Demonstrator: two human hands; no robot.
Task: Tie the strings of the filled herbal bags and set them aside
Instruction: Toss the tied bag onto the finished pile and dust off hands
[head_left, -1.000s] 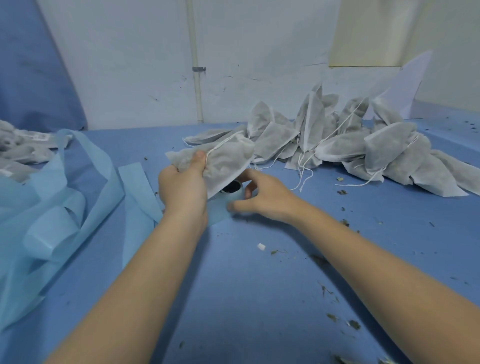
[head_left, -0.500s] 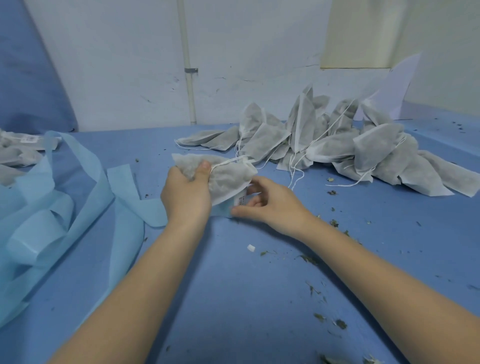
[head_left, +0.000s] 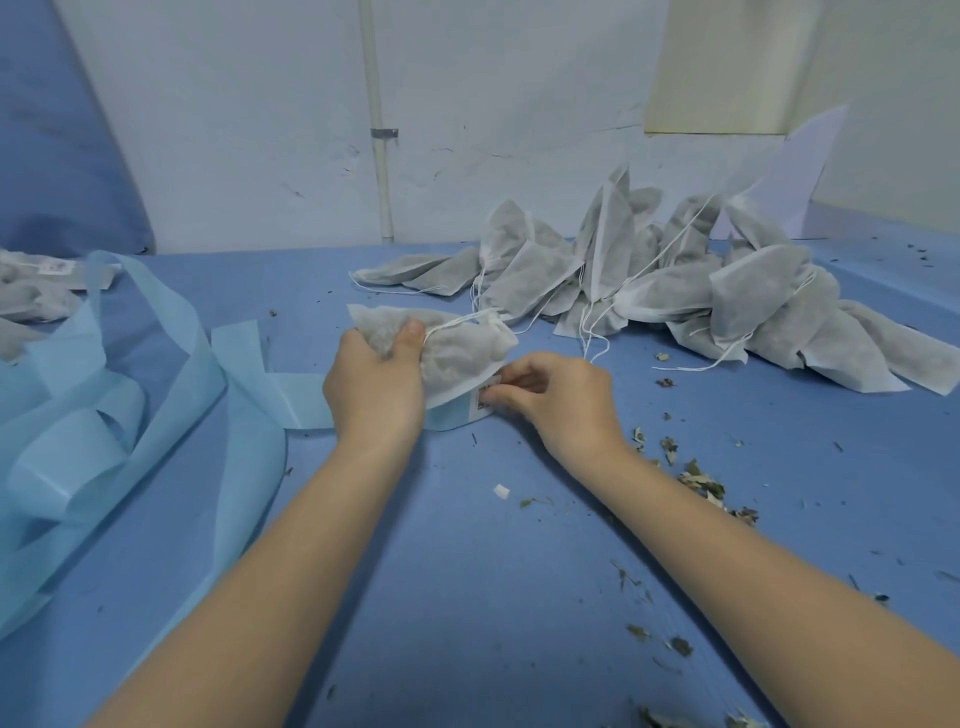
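My left hand (head_left: 376, 387) grips a grey filled herbal bag (head_left: 457, 353) at its gathered neck, thumb on top, with its white string (head_left: 457, 320) trailing right. Under the bag my right hand (head_left: 556, 397) pinches a small white printed label (head_left: 484, 400) on the end of the light blue strip (head_left: 291, 400). A heap of several more filled bags (head_left: 675, 291) with loose strings lies behind, at the centre right of the table.
Loops of light blue backing strip (head_left: 104, 415) pile up at the left. More bags (head_left: 31, 301) lie at the far left edge. Herb crumbs (head_left: 696, 480) scatter across the blue table (head_left: 467, 597) to the right. A white wall with a pipe (head_left: 382, 156) stands behind.
The bag in my left hand has come down closer to the table. My right hand has closed its fingers onto the label under the bag.
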